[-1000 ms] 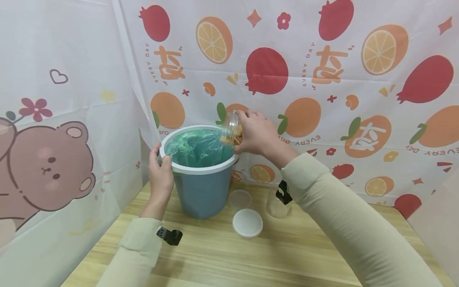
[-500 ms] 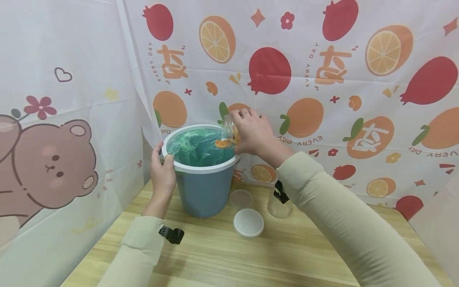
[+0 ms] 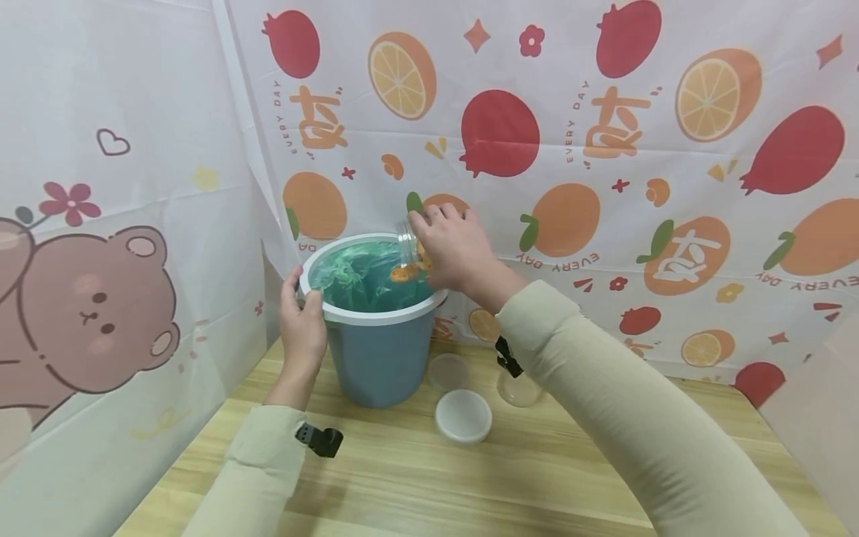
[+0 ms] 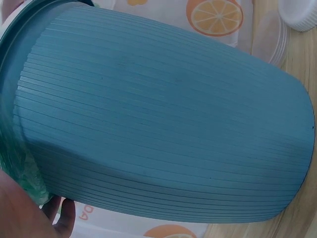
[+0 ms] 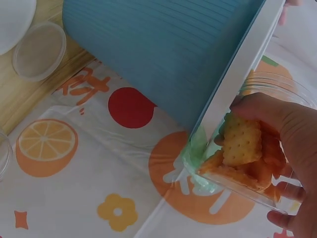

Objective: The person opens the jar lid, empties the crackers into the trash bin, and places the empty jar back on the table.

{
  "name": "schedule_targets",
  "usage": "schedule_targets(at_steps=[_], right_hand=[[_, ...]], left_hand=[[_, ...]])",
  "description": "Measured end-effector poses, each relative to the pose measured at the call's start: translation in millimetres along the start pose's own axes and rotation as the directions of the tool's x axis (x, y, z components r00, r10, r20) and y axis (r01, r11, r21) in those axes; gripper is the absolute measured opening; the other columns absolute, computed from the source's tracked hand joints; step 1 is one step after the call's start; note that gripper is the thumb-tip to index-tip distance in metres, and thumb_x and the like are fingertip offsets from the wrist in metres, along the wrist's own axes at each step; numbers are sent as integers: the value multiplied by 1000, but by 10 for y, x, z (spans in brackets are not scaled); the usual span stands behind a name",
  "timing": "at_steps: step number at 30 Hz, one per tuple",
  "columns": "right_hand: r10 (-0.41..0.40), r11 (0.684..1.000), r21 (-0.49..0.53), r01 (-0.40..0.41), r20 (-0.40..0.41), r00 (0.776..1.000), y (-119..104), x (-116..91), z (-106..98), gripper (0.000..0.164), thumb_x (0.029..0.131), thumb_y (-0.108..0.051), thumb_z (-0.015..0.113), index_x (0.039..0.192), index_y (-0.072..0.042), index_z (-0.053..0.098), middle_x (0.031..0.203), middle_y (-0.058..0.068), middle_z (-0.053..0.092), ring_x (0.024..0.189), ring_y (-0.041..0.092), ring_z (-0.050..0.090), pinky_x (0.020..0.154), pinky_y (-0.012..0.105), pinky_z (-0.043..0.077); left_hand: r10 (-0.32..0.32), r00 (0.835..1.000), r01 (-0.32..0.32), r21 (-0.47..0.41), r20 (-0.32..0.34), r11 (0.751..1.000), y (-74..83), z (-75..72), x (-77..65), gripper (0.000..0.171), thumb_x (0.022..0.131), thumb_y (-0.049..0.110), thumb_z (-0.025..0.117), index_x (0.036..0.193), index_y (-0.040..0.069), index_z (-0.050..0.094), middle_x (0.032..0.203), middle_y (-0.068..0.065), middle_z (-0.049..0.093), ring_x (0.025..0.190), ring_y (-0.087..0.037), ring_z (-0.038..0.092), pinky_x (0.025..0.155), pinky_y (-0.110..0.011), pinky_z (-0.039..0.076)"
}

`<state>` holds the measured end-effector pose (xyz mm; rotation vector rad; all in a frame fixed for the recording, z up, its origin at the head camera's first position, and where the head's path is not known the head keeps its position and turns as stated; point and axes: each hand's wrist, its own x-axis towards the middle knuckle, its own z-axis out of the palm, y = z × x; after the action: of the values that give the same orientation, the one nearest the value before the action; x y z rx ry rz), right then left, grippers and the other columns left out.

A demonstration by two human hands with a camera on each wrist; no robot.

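Observation:
A blue bin [image 3: 382, 358] with a white rim stands on the table, lined with a green plastic bag [image 3: 362, 280]. My left hand [image 3: 303, 328] grips the bin's left rim, thumb outside; only part of that hand [image 4: 29, 210] shows in the left wrist view. Over the right side of the opening, my right hand [image 3: 458, 245] holds a clear jar [image 3: 406, 240] tilted with its mouth toward the bag. Orange-brown crackers [image 5: 241, 141] lie inside the jar, some of them at its mouth. In the right wrist view, thumb and fingers wrap the jar from opposite sides.
On the wooden table [image 3: 416, 485], right of the bin, lie a white lid [image 3: 463, 416] and a clear round lid [image 3: 449, 371]. A clear container [image 3: 519, 389] stands farther right, partly behind the right sleeve. Printed cloth [image 3: 564, 89] hangs close behind the bin.
My right hand has moved the jar left, further over the bin. The crackers have slid toward the jar's mouth. My left hand stays on the rim.

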<state>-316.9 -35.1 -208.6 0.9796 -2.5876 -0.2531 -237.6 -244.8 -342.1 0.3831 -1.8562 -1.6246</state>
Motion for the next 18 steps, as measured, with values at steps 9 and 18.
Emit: schedule_targets(at_steps=[9,18], right_hand=[[-56,997,-55,55,-21,998,-83,37,24,96,74,-38,85,154,-19,36,150,8,48,139,30,42,109,52,43],[-127,984,-132,120,-46,991,-141,37,41,89,77,-44,83,149,-18,39,146,9,51,136,31,45,111,52,43]], left_hand=[[2,1000,-2,-9,-5,1000,-2,12,9,62,98,21,36,159,19,29,167,2,29,155,-17,24,128,-42,24],[14,1000,-14,-8,-7,1000,-8,10,2,61,98,21,36,159,18,29,166,1,30,154,-18,27,127,-44,26]])
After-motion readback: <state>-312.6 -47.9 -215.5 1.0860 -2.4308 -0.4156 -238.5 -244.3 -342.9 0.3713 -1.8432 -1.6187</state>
